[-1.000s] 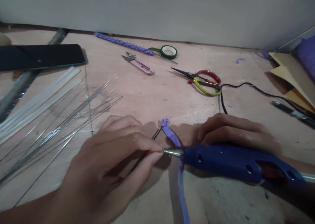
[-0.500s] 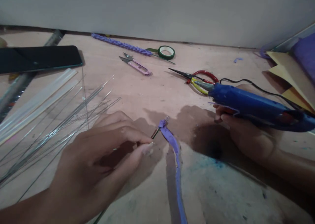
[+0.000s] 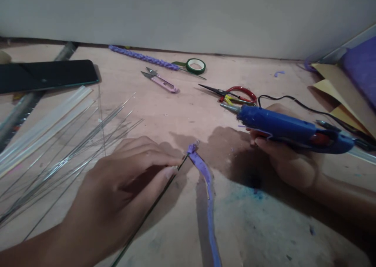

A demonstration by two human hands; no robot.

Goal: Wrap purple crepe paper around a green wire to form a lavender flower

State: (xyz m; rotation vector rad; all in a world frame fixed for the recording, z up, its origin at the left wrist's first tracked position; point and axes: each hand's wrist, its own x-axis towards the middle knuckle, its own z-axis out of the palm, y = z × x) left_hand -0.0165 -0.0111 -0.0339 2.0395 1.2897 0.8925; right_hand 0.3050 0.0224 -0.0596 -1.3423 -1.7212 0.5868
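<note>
Between thumb and forefinger, my left hand [image 3: 117, 192] pinches a thin dark green wire stem [image 3: 147, 216] that slants from the lower edge up to the middle. At the stem's tip sits a small wrapped bunch of purple strip [image 3: 192, 148]. From it a long purple ribbon-like strip [image 3: 209, 204] hangs down toward the bottom edge. My right hand [image 3: 289, 157] is closed around a blue hot glue gun [image 3: 279, 122], whose metal nozzle [image 3: 230, 108] points left, above and apart from the purple tip.
Bare wires [image 3: 79, 157] and clear glue sticks [image 3: 44, 126] lie at left, below a black phone [image 3: 49, 75]. Farther back are pink thread snips [image 3: 161, 81], a braided purple stem [image 3: 141, 56], green tape [image 3: 196, 66] and red-handled scissors [image 3: 223, 91]. Yellowish paper [image 3: 335, 79] lies right.
The glue gun has shifted left and slightly tilted, its nozzle now showing in front of the scissors. The stem below my left fingers has come into view. The whole view has shifted a little.
</note>
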